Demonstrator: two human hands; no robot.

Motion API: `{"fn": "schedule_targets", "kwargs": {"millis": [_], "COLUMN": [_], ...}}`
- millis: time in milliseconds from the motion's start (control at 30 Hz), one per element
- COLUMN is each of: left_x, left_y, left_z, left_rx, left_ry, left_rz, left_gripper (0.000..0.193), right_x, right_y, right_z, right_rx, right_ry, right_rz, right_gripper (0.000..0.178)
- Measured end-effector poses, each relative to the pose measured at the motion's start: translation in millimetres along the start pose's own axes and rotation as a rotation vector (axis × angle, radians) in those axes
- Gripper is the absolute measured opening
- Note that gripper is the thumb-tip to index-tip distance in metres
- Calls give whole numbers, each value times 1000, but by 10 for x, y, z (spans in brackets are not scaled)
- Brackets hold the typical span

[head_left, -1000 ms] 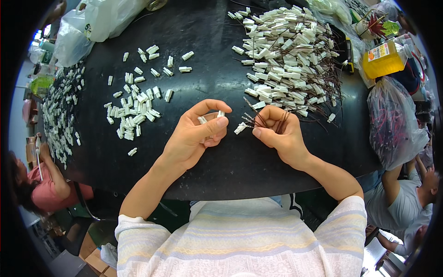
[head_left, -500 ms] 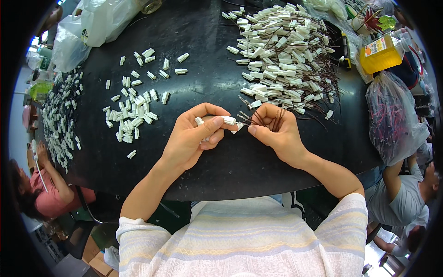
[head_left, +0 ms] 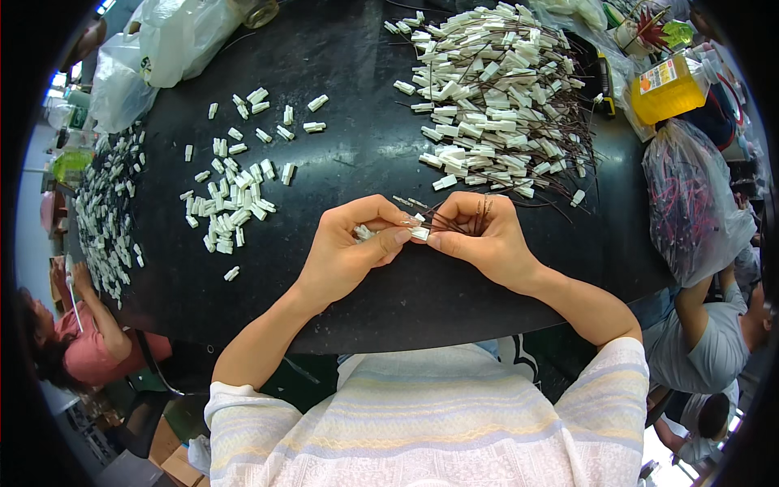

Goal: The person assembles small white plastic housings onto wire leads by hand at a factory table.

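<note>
Over the near part of the black table, my two hands meet almost fingertip to fingertip. My left hand (head_left: 349,243) pinches a white plastic connector housing (head_left: 419,233) between thumb and finger, with further white housings (head_left: 363,234) tucked inside its curled fingers. A bunch of thin brown wires (head_left: 459,221) with metal terminals is gripped in my right hand (head_left: 485,239). Its thumb and finger touch the end of the pinched housing; whether a terminal sits inside it is hidden by the fingers. Loose white housings (head_left: 235,195) lie scattered to the left of my hands.
A big heap of white housings with brown wires (head_left: 495,97) covers the far right. More housings (head_left: 109,219) line the left edge. Plastic bags (head_left: 187,40) lie at the far left; a yellow bottle (head_left: 669,91) and a bag of wires (head_left: 690,203) stand right. People sit at both sides.
My left hand has moved slightly right and down, bringing the pinched housing against the fingertips of my right hand. The wires are still held in my right hand.
</note>
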State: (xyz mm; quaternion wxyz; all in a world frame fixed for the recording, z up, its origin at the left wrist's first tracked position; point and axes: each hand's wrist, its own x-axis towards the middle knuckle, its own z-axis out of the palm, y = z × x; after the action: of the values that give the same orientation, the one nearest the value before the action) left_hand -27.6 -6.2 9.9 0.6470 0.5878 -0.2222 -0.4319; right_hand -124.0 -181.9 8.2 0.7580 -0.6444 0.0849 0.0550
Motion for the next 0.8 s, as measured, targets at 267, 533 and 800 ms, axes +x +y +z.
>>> {"fn": "schedule_targets", "kwargs": {"millis": [267,533,800], "left_x": [61,51,56], "left_y": [114,47,37], "left_z": [-86,-164,-134], "left_rx": [-667,-650,-587], "left_ry": [-7,-79,-75], "left_rz": [-282,-151,-183], "left_gripper": [28,24,22], "right_x": [27,83,167], "right_y": [-78,-219,-331], "right_z": [-55,-320,-637], "right_rx": [-201,-656,-836], "right_ry": [289,523,740], "right_rz": [-201,-503,-696], "right_gripper": [11,12,15]}}
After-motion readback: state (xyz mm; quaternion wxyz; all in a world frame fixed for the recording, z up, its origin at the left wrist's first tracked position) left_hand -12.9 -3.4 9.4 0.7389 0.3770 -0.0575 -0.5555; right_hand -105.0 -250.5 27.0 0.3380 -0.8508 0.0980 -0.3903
